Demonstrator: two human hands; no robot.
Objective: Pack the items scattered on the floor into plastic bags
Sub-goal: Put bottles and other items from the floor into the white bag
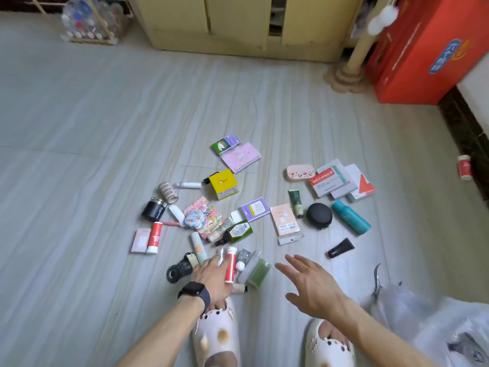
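Curling round a red-and-white tube [230, 266] at the near edge of the scatter, the left grip [211, 278] has it pinched on the thumb side, black watch [195, 291] on the wrist. And the right grip [309, 284] is spread wide open beside it, fingers straight, holding nothing, poised above the floor [79, 154]. Just right of the held tube lies a green block [259, 272] with a clear piece against it; to the left there's a black lumpy object [180, 268], too blurred to name. Farther out, plenty of items are down on the floor: a green bottle [237, 231] on its side, a colourful sticker pack [205, 217], a second red-and-white tube [154, 237] lying on a pale pink box [140, 241], a black cup [154, 209] and a roll of tape [168, 192]. Far middle, a yellow box [222, 183] and a pink spiral notebook [241, 157]. Over on the right, a black round case [319, 215] sits between a small green tube [296, 203] and a teal bottle [350, 217], with stacked medicine boxes [332, 181] behind and a black tube [340, 248] nearer. The plastic bags [423, 321] are crumpled at near right, beside the person's white slippers [217, 337]. A red carton [418, 54] leans at far right.
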